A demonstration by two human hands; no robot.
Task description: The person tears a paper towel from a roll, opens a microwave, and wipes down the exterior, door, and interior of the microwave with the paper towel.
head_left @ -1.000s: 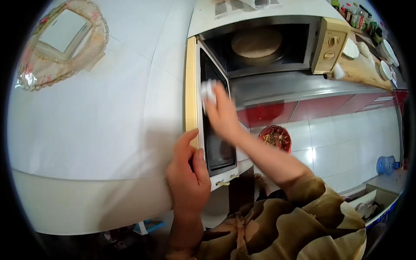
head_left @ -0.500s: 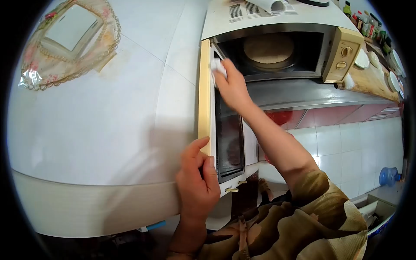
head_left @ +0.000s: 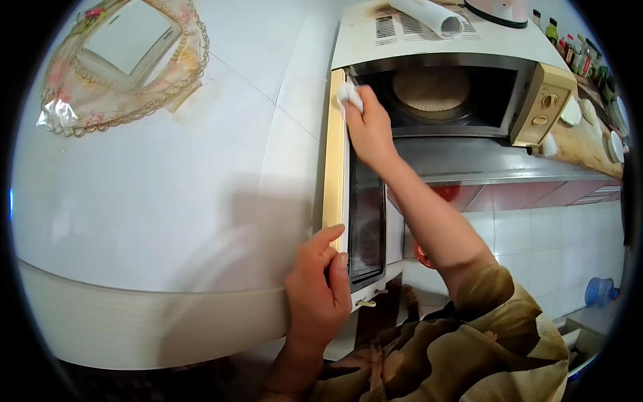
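presently, the right hand [head_left: 372, 127] holds a small crumpled white cloth [head_left: 349, 98], with the fingers closed around it. this cloth is at the far end of the open microwave door [head_left: 334, 174], which has a pale yellow edge and a dark window [head_left: 367, 234] on its inner side. the left hand [head_left: 320, 288] is at the near end of the same door; its fingers are curled and the index fingertip touches the yellow edge, but i cannot tell if the hand grips the door.

to the right of the door is the white microwave oven [head_left: 509, 48], with its dark cavity open. inside it lies a round, pale plate [head_left: 432, 94] with a ridged rim. the pale yellow control panel [head_left: 544, 110], which has two round knobs, is on the right side. on the top there is a white rolled sheet [head_left: 429, 15].

at the far left, a white flat box [head_left: 128, 37] rests on a flowered cloth with lace border [head_left: 100, 115]. at the far right, glass bottles [head_left: 583, 59] stand near a wooden board [head_left: 577, 153].
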